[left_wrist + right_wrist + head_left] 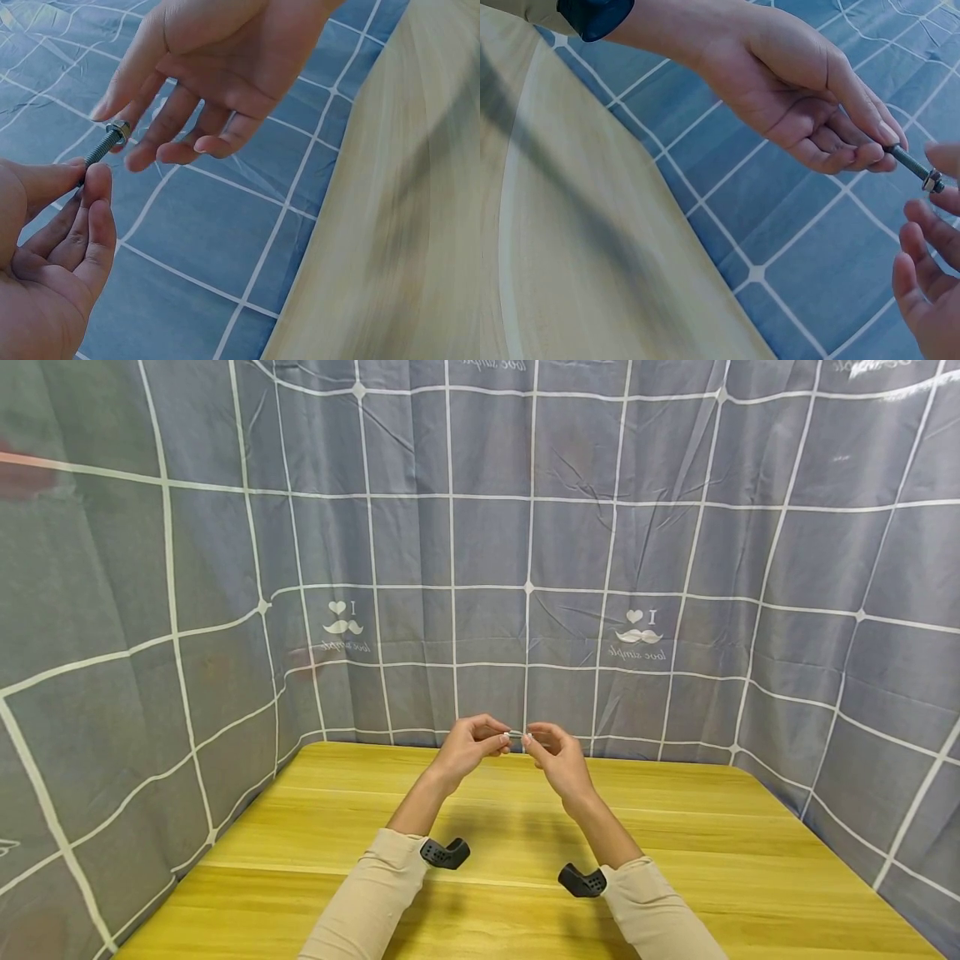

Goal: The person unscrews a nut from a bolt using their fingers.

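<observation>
A metal bolt [102, 147] with a nut [120, 130] near one end is held between the two hands, above the far edge of the table. My left hand [467, 750] pinches the bolt's other end between thumb and fingertips, which hide that end. From the opposite side, my right hand [558, 762] has its thumb and index finger at the nut, one on either side. In the right wrist view the nut [932, 181] shows between those two fingertips. The right hand's other fingers [919, 255] are spread and loosely bent, off the bolt.
Below the hands lies a yellow wood-grain table [300, 860]. A grey curtain with white grid lines [487, 543] hangs behind it and along both sides. Each wrist carries a black device [446, 853] at its beige sleeve [375, 893].
</observation>
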`<state>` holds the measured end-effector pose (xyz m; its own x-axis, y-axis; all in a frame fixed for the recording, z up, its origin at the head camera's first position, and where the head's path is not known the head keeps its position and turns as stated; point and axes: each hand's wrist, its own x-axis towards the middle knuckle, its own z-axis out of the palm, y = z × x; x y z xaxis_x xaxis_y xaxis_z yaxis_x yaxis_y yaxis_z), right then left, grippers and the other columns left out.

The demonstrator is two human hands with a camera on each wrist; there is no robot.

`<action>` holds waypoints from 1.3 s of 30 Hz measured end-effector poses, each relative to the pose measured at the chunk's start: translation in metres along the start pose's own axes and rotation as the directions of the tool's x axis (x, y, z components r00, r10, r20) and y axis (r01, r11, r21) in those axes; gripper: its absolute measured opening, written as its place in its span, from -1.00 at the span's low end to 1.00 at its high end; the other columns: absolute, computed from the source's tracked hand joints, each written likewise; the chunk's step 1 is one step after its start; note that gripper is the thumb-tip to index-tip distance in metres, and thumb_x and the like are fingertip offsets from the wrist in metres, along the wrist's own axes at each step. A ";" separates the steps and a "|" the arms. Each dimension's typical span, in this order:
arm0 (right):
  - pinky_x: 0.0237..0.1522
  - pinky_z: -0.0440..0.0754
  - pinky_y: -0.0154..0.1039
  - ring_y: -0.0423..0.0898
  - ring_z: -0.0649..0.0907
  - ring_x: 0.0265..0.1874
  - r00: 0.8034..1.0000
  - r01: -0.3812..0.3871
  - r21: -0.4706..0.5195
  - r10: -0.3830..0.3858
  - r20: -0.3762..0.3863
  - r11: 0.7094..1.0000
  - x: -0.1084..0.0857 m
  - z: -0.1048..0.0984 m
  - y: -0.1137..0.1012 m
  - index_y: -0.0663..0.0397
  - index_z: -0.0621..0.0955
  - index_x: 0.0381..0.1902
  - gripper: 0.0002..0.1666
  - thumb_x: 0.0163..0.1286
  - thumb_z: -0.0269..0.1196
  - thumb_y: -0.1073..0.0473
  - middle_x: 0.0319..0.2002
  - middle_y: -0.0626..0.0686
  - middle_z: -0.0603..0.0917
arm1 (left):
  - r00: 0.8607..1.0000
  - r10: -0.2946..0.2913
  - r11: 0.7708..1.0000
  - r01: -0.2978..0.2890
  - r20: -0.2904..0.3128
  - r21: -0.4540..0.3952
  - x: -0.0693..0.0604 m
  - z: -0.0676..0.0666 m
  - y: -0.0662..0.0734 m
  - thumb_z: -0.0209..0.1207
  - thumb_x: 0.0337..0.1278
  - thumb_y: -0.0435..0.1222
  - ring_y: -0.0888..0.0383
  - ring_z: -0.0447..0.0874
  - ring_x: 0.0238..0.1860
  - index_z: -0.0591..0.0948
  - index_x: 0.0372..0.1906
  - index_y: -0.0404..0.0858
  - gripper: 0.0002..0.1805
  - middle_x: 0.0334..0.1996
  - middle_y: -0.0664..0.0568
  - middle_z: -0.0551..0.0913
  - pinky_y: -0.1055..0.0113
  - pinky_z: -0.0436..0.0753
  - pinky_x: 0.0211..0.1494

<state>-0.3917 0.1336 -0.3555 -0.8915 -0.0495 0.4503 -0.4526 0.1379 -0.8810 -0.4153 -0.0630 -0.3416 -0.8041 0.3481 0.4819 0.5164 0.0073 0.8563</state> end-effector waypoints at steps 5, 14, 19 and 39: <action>0.06 0.60 0.02 0.18 0.60 0.00 1.000 -0.006 -0.005 0.006 -0.007 1.000 0.000 -0.001 0.001 0.33 0.63 0.16 -0.61 0.61 0.23 0.11 -0.02 0.22 0.70 | 1.000 0.005 1.000 -0.005 0.003 0.003 0.000 0.000 0.001 0.23 0.44 -0.44 -0.24 0.75 -0.08 0.62 0.06 -0.57 -0.74 -0.13 -0.26 0.76 0.18 0.69 0.06; 0.09 0.60 -0.02 0.17 0.65 0.07 0.999 0.043 0.031 -0.043 0.002 0.999 0.000 0.000 0.001 0.36 0.59 0.19 -0.64 0.48 0.29 0.38 0.13 0.33 0.63 | 1.000 -0.002 1.000 0.002 -0.002 -0.011 0.000 0.000 0.001 0.21 0.44 -0.48 -0.29 0.72 -0.08 0.61 0.08 -0.59 -0.75 -0.12 -0.33 0.74 0.20 0.70 0.02; 0.13 0.58 0.11 0.14 0.64 0.07 0.999 0.034 0.024 -0.034 -0.004 0.999 0.000 0.000 0.001 0.33 0.59 0.20 -0.62 0.54 0.29 0.22 0.13 0.29 0.64 | 1.000 0.000 1.000 0.000 0.002 -0.006 -0.002 0.001 0.005 0.18 0.45 -0.51 -0.39 0.69 -0.05 0.63 0.04 -0.56 -0.80 -0.13 -0.38 0.72 0.19 0.69 0.02; 0.12 0.56 0.19 0.23 0.62 0.00 0.999 0.038 0.018 -0.038 -0.032 0.999 0.002 -0.001 0.003 0.31 0.66 0.09 -0.71 0.58 0.25 0.19 -0.01 0.26 0.69 | 1.000 0.003 1.000 -0.003 -0.001 -0.008 0.001 -0.001 0.000 0.23 0.43 -0.45 -0.32 0.72 -0.06 0.65 0.06 -0.54 -0.76 -0.13 -0.30 0.75 0.21 0.69 0.02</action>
<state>-0.3943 0.1349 -0.3571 -0.8727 -0.0228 0.4877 -0.4867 0.1181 -0.8655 -0.4167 -0.0634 -0.3410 -0.8028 0.3475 0.4845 0.5164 -0.0011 0.8564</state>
